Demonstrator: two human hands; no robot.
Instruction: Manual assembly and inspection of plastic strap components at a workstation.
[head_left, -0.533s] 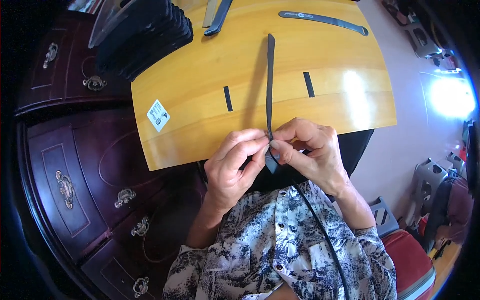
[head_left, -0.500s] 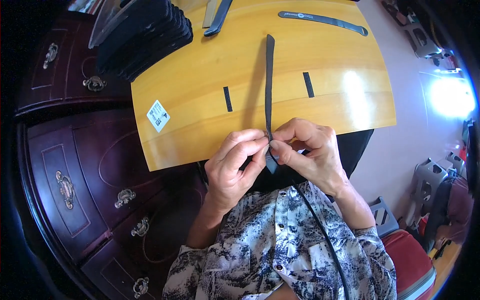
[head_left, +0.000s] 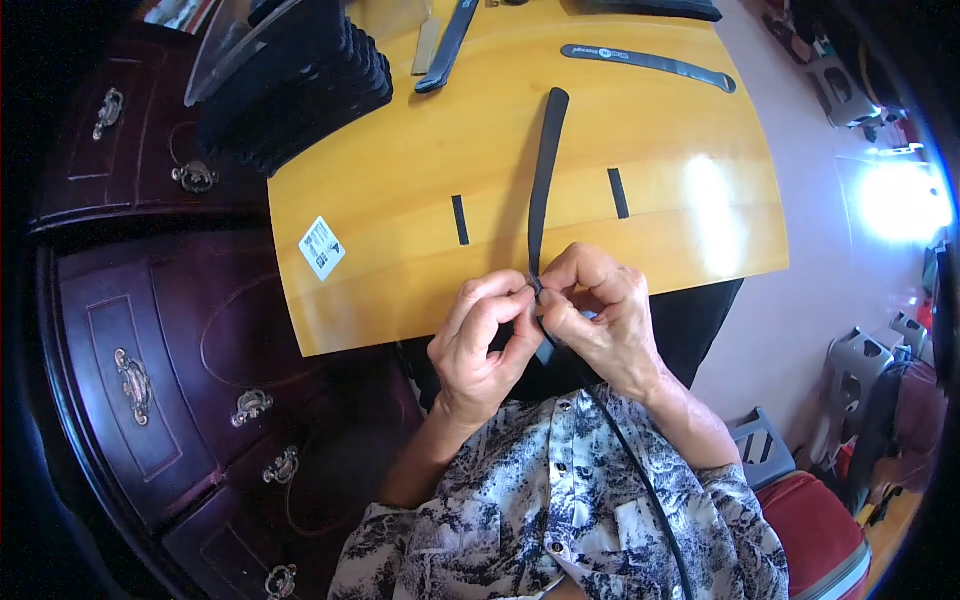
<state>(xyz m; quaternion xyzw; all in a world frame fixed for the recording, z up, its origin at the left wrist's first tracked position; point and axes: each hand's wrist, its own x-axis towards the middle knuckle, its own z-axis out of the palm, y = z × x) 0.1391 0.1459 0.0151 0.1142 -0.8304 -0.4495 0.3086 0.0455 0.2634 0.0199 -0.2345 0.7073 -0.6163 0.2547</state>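
Note:
A long, flat black strap (head_left: 546, 180) stands up from my fingers and leans a little to the right over the table. Its near end is pinched between the fingertips of my left hand (head_left: 488, 335) and my right hand (head_left: 605, 318), which meet at the table's near edge. Both hands are closed, and the fingers hide the very end of the strap. From just below the fingertips, a thin black cord (head_left: 625, 430) runs down across my patterned shirt; whether it joins the strap I cannot tell.
The yellow wooden table (head_left: 400, 285) bears two short black strips (head_left: 460, 220) and a white label (head_left: 321, 249). Farther off lie a grey strap with a hole (head_left: 650, 63), another dark strap (head_left: 447, 50) and a stack of black fabric pieces (head_left: 300, 90). Dark drawers (head_left: 130, 370) stand left.
The strap now tilts to the right and shows more of its flat side. Both hands keep their pinch on its near end. The view has shifted slightly.

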